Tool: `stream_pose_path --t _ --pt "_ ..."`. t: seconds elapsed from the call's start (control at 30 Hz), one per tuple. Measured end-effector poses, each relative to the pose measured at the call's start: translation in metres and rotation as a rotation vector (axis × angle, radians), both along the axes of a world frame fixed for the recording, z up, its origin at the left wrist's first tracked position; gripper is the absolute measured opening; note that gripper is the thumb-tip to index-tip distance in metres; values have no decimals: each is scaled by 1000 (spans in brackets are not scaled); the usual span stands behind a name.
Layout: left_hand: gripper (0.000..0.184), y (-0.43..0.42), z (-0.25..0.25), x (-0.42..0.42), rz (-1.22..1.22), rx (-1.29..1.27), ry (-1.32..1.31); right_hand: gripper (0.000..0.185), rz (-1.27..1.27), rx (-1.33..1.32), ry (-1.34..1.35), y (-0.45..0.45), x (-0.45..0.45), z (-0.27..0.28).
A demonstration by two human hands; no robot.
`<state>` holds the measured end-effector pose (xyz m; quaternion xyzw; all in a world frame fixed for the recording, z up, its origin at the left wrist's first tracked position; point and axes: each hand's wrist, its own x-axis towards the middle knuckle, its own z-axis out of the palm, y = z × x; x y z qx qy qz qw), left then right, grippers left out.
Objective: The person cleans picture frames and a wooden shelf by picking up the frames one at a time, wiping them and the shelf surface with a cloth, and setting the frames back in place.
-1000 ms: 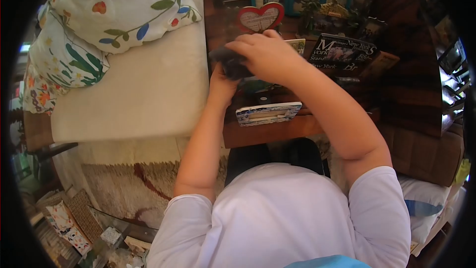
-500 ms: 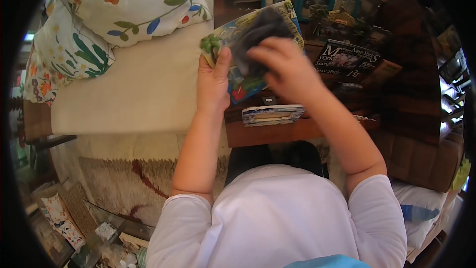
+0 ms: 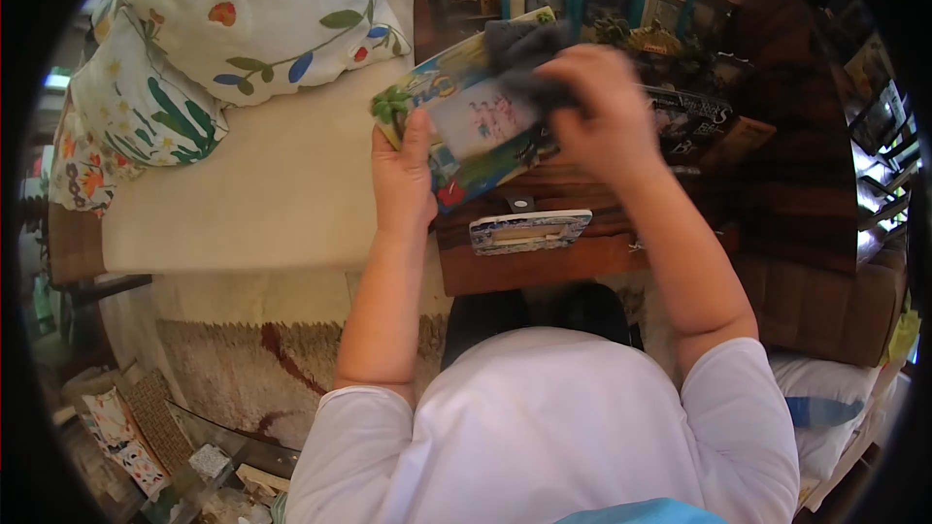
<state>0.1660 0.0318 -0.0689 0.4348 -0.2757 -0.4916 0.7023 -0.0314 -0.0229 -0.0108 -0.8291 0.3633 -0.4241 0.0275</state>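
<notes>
My left hand (image 3: 403, 180) grips the left edge of a colourful picture frame (image 3: 427, 160), thumb on its front. The frame is tilted and held above the wooden tabletop, with a photo of several people in its middle and a green palm tree on its left corner. In my right hand (image 3: 612, 121), slightly blurred, is a dark grey cloth (image 3: 524, 44). This cloth lies bunched over the frame's upper right part and hides it.
A small white-and-blue frame (image 3: 530, 231) rests near the front edge of the wooden table (image 3: 602, 260). Behind stand a teal multi-panel frame (image 3: 573, 0) and a black New York frame (image 3: 694, 121). To the left are a cream seat (image 3: 243, 184) and patterned cushions (image 3: 272, 29).
My right hand has moved the cloth up and right across the picture frame, uncovering the photo. The frame has shifted slightly left and down in my left hand.
</notes>
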Motion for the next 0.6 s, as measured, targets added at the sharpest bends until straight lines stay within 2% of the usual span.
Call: stream_pose_path --t 0.07,0.13,0.2,0.27,0.33,0.37,0.47,0.5,0.57,0.6 --pt "29 0 0 13 -13 75 100 29 -62 193 -363 -14 -36 8" --pt "32 -2 -8 15 -56 121 144 33 205 866 -1100 -14 -48 23" --pt "33 -8 -10 3 -79 204 248 41 239 1033 -1053 -11 -40 11" --pt "38 -14 -26 -8 -152 245 374 44 404 1360 -1322 11 -21 18" --pt "44 -16 -29 -11 -221 265 464 45 372 1221 -1069 24 -10 -15" --pt "47 -16 -26 -11 -257 267 491 39 368 1210 -981 31 -5 -15" --pt "61 -17 -23 -13 -384 299 554 38 352 1164 -1323 35 -10 3" --pt "66 -18 -23 -13 -430 318 571 39 538 1091 -1408 29 -19 6" --pt "56 -21 -31 -6 -659 318 846 42 522 979 -1485 28 -23 20" --pt "52 -22 -34 -10 -651 342 870 44 497 913 -1523 29 -22 26"
